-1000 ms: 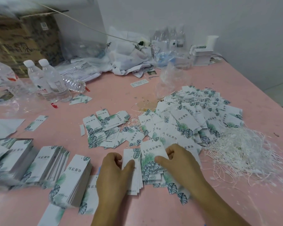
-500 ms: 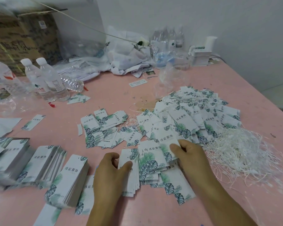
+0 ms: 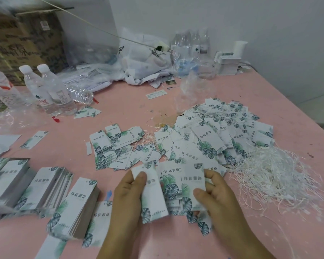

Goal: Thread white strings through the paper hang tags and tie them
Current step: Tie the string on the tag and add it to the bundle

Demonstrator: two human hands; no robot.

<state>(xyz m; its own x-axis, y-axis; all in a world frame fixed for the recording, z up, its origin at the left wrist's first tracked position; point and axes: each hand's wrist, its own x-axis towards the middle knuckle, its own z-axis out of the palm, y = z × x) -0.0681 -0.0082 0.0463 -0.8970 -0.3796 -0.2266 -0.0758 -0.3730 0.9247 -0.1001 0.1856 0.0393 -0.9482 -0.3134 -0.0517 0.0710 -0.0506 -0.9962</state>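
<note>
My left hand [image 3: 128, 199] grips a small stack of white hang tags [image 3: 152, 195] printed with green leaves, thumb on top. My right hand [image 3: 216, 197] holds one single tag [image 3: 193, 186] lifted just above the table, thumb pressed on its lower face. Under both hands lie more loose tags [image 3: 169, 182]. A heap of white strings [image 3: 275, 174] spreads to the right of my right hand. A big pile of strung tags [image 3: 221, 135] sits behind it.
The pink table [image 3: 157, 101] holds neat tag stacks [image 3: 51, 186] at the left front, a scattered group of tags [image 3: 116, 146] in the middle, water bottles [image 3: 51, 90] at the back left, plastic bags [image 3: 142, 60] and a cardboard box [image 3: 22, 42] at the back.
My right hand has picked one tag off the loose tags and drawn it back toward me. My left hand has raised its stack slightly.
</note>
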